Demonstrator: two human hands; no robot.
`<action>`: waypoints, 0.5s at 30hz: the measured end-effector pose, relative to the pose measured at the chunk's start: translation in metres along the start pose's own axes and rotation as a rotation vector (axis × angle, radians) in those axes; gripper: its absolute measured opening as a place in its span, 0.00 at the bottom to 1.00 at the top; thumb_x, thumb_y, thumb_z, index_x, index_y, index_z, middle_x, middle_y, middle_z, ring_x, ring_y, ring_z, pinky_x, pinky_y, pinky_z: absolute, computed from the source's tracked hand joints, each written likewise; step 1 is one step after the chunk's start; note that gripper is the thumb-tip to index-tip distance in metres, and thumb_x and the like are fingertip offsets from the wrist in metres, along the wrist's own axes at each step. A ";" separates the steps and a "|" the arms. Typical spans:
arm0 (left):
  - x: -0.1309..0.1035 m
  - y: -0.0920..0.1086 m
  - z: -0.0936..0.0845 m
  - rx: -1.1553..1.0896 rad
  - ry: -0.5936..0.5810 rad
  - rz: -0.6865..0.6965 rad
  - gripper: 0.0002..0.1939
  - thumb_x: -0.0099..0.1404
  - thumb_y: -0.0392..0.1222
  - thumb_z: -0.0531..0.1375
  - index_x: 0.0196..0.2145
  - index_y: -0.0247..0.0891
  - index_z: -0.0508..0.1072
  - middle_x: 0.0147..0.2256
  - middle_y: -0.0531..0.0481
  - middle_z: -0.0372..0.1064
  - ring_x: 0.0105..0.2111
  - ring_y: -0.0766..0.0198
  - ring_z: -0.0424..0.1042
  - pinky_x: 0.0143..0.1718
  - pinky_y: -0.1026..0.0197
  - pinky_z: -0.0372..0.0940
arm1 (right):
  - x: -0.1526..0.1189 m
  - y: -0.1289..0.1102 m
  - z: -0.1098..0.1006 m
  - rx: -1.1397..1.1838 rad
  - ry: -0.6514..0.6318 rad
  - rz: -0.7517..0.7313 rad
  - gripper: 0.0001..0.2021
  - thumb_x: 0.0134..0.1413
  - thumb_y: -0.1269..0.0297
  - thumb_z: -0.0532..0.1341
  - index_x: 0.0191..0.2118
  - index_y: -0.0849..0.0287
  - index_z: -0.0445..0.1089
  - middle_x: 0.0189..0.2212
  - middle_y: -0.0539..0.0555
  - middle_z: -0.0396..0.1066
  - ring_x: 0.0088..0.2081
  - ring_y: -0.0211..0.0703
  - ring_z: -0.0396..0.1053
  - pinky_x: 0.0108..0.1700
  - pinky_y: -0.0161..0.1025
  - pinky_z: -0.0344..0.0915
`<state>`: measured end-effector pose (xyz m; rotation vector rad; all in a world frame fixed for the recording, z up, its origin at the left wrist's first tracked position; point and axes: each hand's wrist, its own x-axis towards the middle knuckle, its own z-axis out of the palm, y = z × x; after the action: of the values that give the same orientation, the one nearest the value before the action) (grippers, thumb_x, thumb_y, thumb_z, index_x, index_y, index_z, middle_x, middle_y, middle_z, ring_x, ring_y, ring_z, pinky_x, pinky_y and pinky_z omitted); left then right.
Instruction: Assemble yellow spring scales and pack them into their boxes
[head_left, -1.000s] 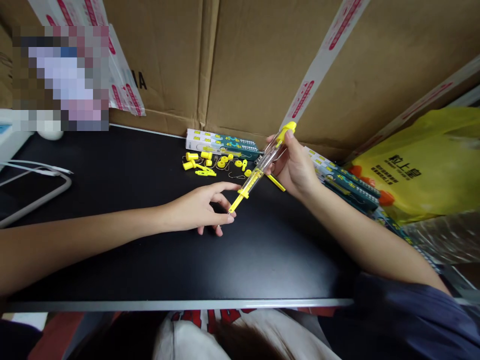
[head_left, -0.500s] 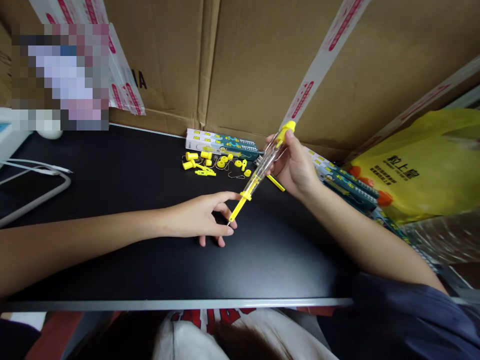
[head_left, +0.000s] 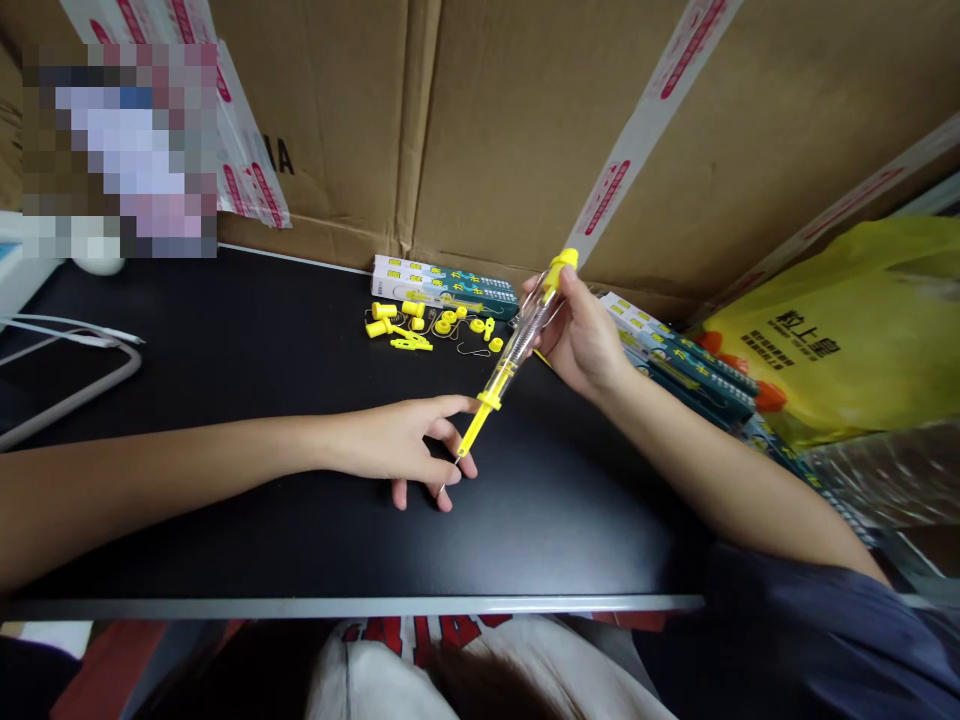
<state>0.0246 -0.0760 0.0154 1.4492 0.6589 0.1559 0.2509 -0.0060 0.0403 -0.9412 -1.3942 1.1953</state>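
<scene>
A clear-tubed spring scale point(head_left: 514, 352) with yellow end pieces slants above the black table. My right hand point(head_left: 589, 335) is closed round its upper part, the thumb beside the yellow cap point(head_left: 562, 264). Through the tube a coiled spring shows. At the lower end, a yellow rod point(head_left: 474, 430) sticks out with a thin metal hook at its tip. The fingers of my left hand point(head_left: 409, 442) are on that hook, thumb against it, while the index finger reaches the yellow collar point(head_left: 489, 399).
Loose yellow caps point(head_left: 381, 326), small rings and wire hooks point(head_left: 472, 350) lie behind my hands. A printed box point(head_left: 442, 285) is at the back; several more boxes point(head_left: 682, 365) lie at right beside a yellow bag point(head_left: 817, 330). White cables point(head_left: 82, 332) lie at left. Cardboard point(head_left: 510, 130) walls the rear.
The spring scale's top has shifted slightly left and down with my right hand. My left fingers have dropped a little, and more of the hook shows.
</scene>
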 end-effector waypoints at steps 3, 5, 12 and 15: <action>0.000 0.001 -0.003 -0.018 -0.011 0.033 0.41 0.59 0.37 0.61 0.65 0.45 0.45 0.49 0.38 0.70 0.36 0.57 0.79 0.17 0.73 0.65 | 0.006 0.003 -0.007 0.045 0.037 -0.020 0.21 0.53 0.39 0.58 0.35 0.54 0.68 0.23 0.48 0.63 0.20 0.35 0.60 0.21 0.36 0.63; 0.000 0.003 -0.006 -0.023 0.007 0.050 0.39 0.60 0.37 0.61 0.64 0.45 0.47 0.48 0.39 0.71 0.36 0.57 0.79 0.18 0.73 0.65 | 0.003 0.005 -0.004 0.044 0.012 -0.010 0.21 0.53 0.39 0.58 0.35 0.54 0.68 0.22 0.47 0.62 0.19 0.34 0.60 0.21 0.36 0.62; 0.000 0.003 -0.004 -0.042 0.025 0.035 0.37 0.61 0.39 0.61 0.63 0.45 0.49 0.50 0.38 0.69 0.30 0.62 0.79 0.17 0.73 0.64 | -0.008 -0.002 0.007 -0.004 -0.057 0.006 0.24 0.54 0.36 0.55 0.38 0.54 0.68 0.23 0.48 0.63 0.20 0.34 0.62 0.22 0.37 0.64; -0.002 0.004 -0.001 -0.008 -0.017 0.032 0.37 0.61 0.42 0.62 0.62 0.45 0.49 0.49 0.39 0.69 0.28 0.63 0.78 0.15 0.74 0.60 | -0.001 -0.004 0.001 0.064 -0.018 -0.013 0.21 0.55 0.40 0.58 0.36 0.55 0.68 0.23 0.47 0.63 0.19 0.33 0.61 0.22 0.36 0.65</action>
<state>0.0237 -0.0755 0.0203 1.4529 0.6205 0.1710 0.2501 -0.0079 0.0437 -0.8769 -1.3664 1.2345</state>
